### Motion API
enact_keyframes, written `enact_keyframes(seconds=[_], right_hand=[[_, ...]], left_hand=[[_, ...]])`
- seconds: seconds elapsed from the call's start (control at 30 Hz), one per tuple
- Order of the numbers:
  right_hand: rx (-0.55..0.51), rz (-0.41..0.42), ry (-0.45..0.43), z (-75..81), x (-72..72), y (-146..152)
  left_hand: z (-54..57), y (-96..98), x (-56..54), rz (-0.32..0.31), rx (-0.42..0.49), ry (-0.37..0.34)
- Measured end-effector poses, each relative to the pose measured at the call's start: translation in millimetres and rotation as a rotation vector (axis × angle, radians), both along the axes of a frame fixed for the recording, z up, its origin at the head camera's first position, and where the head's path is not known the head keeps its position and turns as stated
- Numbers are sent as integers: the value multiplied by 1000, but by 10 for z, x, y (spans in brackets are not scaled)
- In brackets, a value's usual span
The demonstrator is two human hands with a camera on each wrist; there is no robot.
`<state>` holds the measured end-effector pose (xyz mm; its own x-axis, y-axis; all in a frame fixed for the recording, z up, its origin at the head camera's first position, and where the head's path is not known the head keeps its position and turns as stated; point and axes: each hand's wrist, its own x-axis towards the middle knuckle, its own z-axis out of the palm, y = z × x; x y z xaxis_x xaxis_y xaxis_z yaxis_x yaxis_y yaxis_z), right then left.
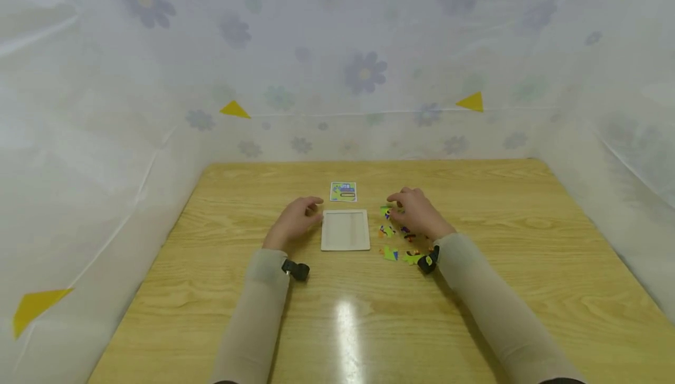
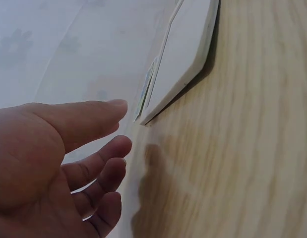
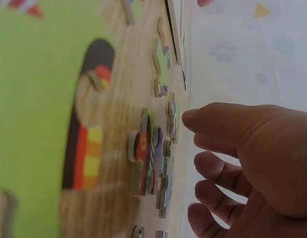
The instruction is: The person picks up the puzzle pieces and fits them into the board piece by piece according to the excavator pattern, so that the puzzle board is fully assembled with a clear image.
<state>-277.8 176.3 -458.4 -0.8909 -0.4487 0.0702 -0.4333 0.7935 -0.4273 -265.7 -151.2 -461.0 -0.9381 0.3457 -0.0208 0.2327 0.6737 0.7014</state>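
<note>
My left hand (image 1: 297, 218) hovers beside the left edge of a pale square puzzle tray (image 1: 345, 231), fingers loosely bent and nothing between them. In the left wrist view, the thumb and fingertips stand apart near a corner of the tray's rim (image 2: 203, 59). Over the scattered jigsaw pieces to the right of the tray is my right hand (image 1: 419, 211), thumb and fingers spread apart. Its thumb points at a small piece (image 3: 172, 119) in the right wrist view, and the hand is empty. A green piece (image 3: 34, 99) looms large close to that camera.
Behind the tray lies a small picture card (image 1: 343, 192) showing a vehicle. Several green and coloured pieces (image 1: 390, 253) lie on the wooden table (image 1: 348, 290). Patterned white sheeting (image 1: 316, 67) closes off the back and sides.
</note>
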Motion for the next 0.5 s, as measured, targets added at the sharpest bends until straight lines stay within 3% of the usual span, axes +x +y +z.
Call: enact_keyframes(seconds=[0.2,0.5], right_hand=[[15,0,-23,-11,-30,-18],[46,-17,-50,-39,-64,-19]], left_hand=[[-46,6,-13,-5,11,-28],[-84,35,-26,-14,10,-11]])
